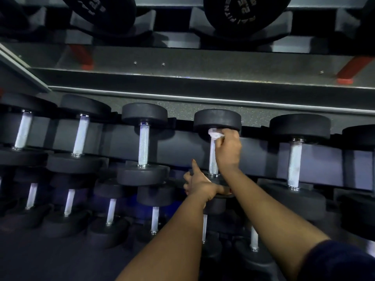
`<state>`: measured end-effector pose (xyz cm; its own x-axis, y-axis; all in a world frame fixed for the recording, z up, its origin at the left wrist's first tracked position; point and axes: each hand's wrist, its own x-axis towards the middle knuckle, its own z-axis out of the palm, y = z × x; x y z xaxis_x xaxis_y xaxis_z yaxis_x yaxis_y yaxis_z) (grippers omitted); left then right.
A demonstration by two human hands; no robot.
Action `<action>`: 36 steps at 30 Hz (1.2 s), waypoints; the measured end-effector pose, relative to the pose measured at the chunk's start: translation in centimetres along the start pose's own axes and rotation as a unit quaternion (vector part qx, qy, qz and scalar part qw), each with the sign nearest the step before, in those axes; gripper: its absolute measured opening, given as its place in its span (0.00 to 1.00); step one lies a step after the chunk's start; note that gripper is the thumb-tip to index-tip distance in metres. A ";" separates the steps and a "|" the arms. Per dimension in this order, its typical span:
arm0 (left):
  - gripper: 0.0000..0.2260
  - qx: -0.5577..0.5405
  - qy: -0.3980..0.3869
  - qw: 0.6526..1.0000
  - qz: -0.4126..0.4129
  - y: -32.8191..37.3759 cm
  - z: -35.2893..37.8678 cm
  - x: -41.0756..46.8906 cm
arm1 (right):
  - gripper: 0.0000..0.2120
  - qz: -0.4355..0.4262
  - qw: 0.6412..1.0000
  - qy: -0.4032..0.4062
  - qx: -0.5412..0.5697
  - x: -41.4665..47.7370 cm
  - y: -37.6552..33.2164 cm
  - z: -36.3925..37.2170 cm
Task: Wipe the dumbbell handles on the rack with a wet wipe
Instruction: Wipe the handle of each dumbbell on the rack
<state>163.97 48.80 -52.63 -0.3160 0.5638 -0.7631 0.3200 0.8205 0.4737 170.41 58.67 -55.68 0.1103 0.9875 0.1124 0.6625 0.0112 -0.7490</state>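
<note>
While right hand pinches wipe round handle at its 12 o'clock end, handle runs 12-to-6 toward left hand, forefinger out, grip unclear.

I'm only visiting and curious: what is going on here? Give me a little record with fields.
place: dumbbell rack holding rows of black dumbbells
right hand: holds a white wet wipe around the top of one handle
left hand: at the near head of that same dumbbell, one finger pointing up; its grip unclear
neighbouring handle: bare metal, untouched
above: round black weight marked 25
</note>
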 end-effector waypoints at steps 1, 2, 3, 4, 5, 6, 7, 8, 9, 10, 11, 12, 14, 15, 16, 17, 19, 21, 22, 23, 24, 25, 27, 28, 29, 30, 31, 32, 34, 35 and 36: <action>0.65 -0.001 0.000 1.000 -0.004 0.0 -0.1 0.0 | 0.11 0.065 0.997 0.022 0.037 0.0 -0.6 0.0; 0.65 -0.003 0.001 1.000 -0.004 0.0 -0.1 0.0 | 0.10 0.113 0.991 0.040 0.056 0.1 -0.8 -0.1; 0.64 -0.003 0.003 1.000 -0.001 -0.1 -0.1 0.0 | 0.09 0.159 0.984 0.046 0.068 0.2 -0.8 0.1; 0.64 -0.003 0.004 1.000 0.003 -0.1 0.0 0.1 | 0.09 0.212 0.973 0.044 0.077 0.5 -0.6 0.2; 0.64 -0.004 0.004 1.000 0.007 -0.1 0.1 0.1 | 0.08 0.277 0.955 0.028 0.103 0.8 -0.2 0.4; 0.65 -0.005 0.003 1.000 0.011 -0.1 0.1 0.1 | 0.06 0.336 0.927 -0.003 0.165 1.2 0.2 0.6; 0.66 -0.006 0.003 1.000 0.013 -0.1 0.1 0.0 | 0.07 0.381 0.888 -0.046 0.254 1.7 0.6 0.8; 0.66 -0.006 0.003 1.000 0.015 -0.2 0.0 -0.1 | 0.09 0.415 0.838 -0.095 0.343 2.1 1.0 1.1; 0.67 -0.007 0.001 1.000 0.015 -0.1 0.0 -0.1 | 0.10 0.424 0.800 -0.134 0.402 2.6 1.2 1.0; 0.67 -0.005 0.002 1.000 0.013 -0.2 0.0 0.0 | 0.10 0.417 0.781 -0.170 0.433 2.9 1.2 0.8; 0.67 -0.002 0.002 1.000 0.012 -0.3 0.0 0.0 | 0.11 0.406 0.776 -0.203 0.439 3.1 1.3 0.7; 0.67 0.000 0.004 1.000 0.011 -0.4 0.0 0.1 | 0.11 0.393 0.780 -0.238 0.425 3.1 1.4 0.4; 0.67 0.002 0.006 1.000 0.013 -0.3 0.0 0.2 | 0.12 0.370 0.785 -0.294 0.401 3.1 1.5 -0.3; 0.67 0.005 0.006 1.000 0.013 -0.2 -0.1 0.2 | 0.12 0.364 0.785 -0.312 0.391 3.0 1.7 -0.5; 0.67 0.006 0.007 1.000 0.013 -0.1 -0.1 0.2 | 0.11 0.363 0.790 -0.326 0.372 2.7 1.9 -0.5; 0.68 0.007 0.007 1.000 0.012 -0.2 0.0 0.2 | 0.10 0.363 0.795 -0.338 0.351 2.1 2.3 -0.6; 0.68 0.010 0.011 1.000 0.012 -0.3 0.0 0.2 | 0.08 0.349 0.817 -0.372 0.269 0.5 2.5 -0.9; 0.68 0.011 0.014 1.000 0.014 -0.3 0.1 0.2 | 0.10 0.312 0.849 -0.391 0.167 -0.6 3.2 -1.0; 0.68 0.011 0.015 1.000 0.013 -0.4 0.2 0.2 | 0.11 0.306 0.864 -0.376 0.138 -0.9 3.6 -1.0; 0.68 0.009 0.014 1.000 0.013 -0.4 0.2 0.3 | 0.12 0.305 0.876 -0.351 0.131 -1.1 3.9 -1.1; 0.68 0.008 0.013 1.000 0.013 -0.4 0.2 0.3 | 0.11 0.301 0.886 -0.324 0.141 -1.3 3.8 -1.4; 0.68 0.009 0.015 1.000 0.012 -0.4 0.2 0.3 | 0.10 0.283 0.900 -0.295 0.154 -1.4 3.5 -1.6; 0.67 0.011 0.019 1.000 0.011 -0.4 0.2 0.3 | 0.12 0.209 0.942 -0.223 0.138 -1.7 2.8 -2.2; 0.67 0.011 0.020 1.000 0.011 -0.4 0.2 0.4 | 0.12 0.168 0.964 -0.182 0.102 -1.7 2.3 -2.6; 0.67 0.010 0.019 1.000 0.013 -0.4 0.2 0.3 | 0.11 0.125 0.980 -0.143 0.061 -1.6 1.9 -2.7; 0.68 0.009 0.018 1.000 0.014 -0.3 0.2 0.3 | 0.11 0.084 0.988 -0.122 0.031 -1.4 1.3 -2.8; 0.68 0.008 0.018 1.000 0.014 -0.3 0.2 0.3 | 0.10 0.041 0.992 -0.117 0.008 -1.1 0.6 -2.8; 0.68 0.007 0.017 1.000 0.014 -0.4 0.2 0.3 | 0.10 0.002 0.991 -0.128 -0.026 -0.9 0.3 -2.7; 0.68 0.003 0.015 1.000 0.013 -0.5 0.2 0.3 | 0.11 -0.055 0.975 -0.181 -0.118 -0.8 -0.2 -2.7; 0.69 0.001 0.016 1.000 0.013 -0.5 0.2 0.3 | 0.12 -0.067 0.960 -0.216 -0.164 -1.0 -0.3 -2.9; 0.69 0.001 0.015 1.000 0.015 -0.5 0.2 0.4 | 0.12 -0.074 0.945 -0.250 -0.200 -1.2 -0.4 -3.4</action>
<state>163.87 48.57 -53.23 -0.3334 0.5916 -0.7341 0.3325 0.8024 0.4956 172.50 56.98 -53.26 -0.3034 0.9317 -0.1999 0.8808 0.1942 -0.4318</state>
